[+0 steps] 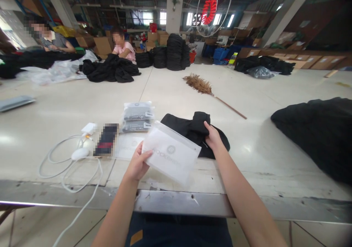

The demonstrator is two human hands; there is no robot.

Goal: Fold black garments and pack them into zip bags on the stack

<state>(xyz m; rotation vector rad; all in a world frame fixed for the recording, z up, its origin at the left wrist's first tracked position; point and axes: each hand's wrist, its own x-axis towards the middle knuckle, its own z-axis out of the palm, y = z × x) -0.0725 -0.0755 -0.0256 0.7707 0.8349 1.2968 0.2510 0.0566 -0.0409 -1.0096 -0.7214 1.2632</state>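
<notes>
Right now my left hand (138, 165) pinches the frosted bag (171, 153) by its near-left corner; just right of it, my right hand (212, 137) grips the folded black garment (189, 128) on the table (275, 155), apparently closed; bag's long axis slants toward it.

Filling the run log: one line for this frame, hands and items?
left hand: holds frosted bag | right hand: grips folded black garment on table | nearby: packed bags, phone, white cable

Open table ahead and to the right

Packets (137, 115), a phone (106, 139) and a white cable (68, 162) crowd the left; a feather duster (209, 91) and dark pile (319, 133) bound the right.
</notes>
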